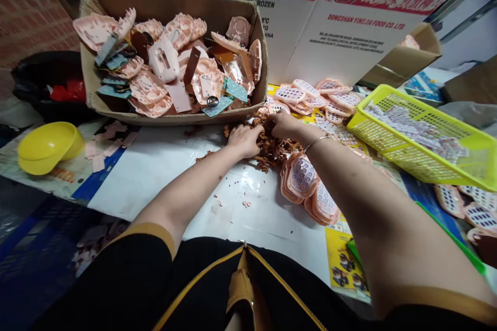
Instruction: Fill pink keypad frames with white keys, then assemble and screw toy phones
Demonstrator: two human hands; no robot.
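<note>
A heap of small brown plastic parts [272, 149] lies on the white work surface in front of the cardboard box. My left hand [244, 140] is at the left side of the heap, its fingers curled in on some of the brown parts. From the right, my right hand [284, 125] reaches into the same heap with bent fingers closed on brown parts; its fingertips are partly hidden. Close by, below my right wrist, stand stacks of pink plastic covers with printed keypads [303, 176].
Behind the hands, a cardboard box [174, 119] holds pink shells, circuit boards and wires. More pink keypad covers [291, 94] are piled at its right. A yellow basket [419, 165] of small pale parts stands at right, a yellow bowl [42, 152] at left. Large white cartons [295, 26] wall the back.
</note>
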